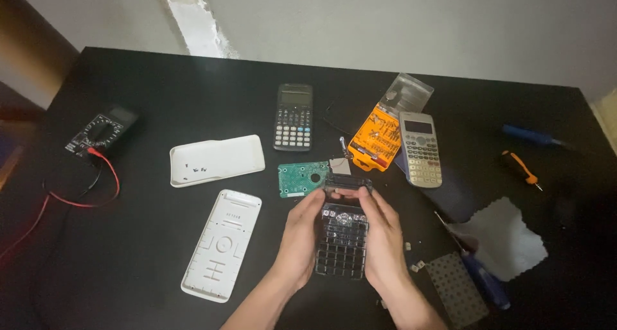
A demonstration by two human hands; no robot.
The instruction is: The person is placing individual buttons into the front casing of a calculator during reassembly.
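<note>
Both my hands hold a black calculator front shell (342, 240) with a grid of key openings, flat over the black table (160, 92). My left hand (299, 237) grips its left edge and my right hand (384, 237) grips its right edge, with the fingertips meeting at the display end. Just beyond it lies a green circuit board (301, 178). A white back cover (222, 243) lies to the left, inner side up.
A white lid (217, 160) holding small screws, a dark calculator (294, 116), a grey calculator (420, 149), an orange bit set (376, 137), a multimeter (101, 131) with red lead, screwdrivers (522, 168) at right, a white cloth (508, 237), a rubber keypad (455, 288).
</note>
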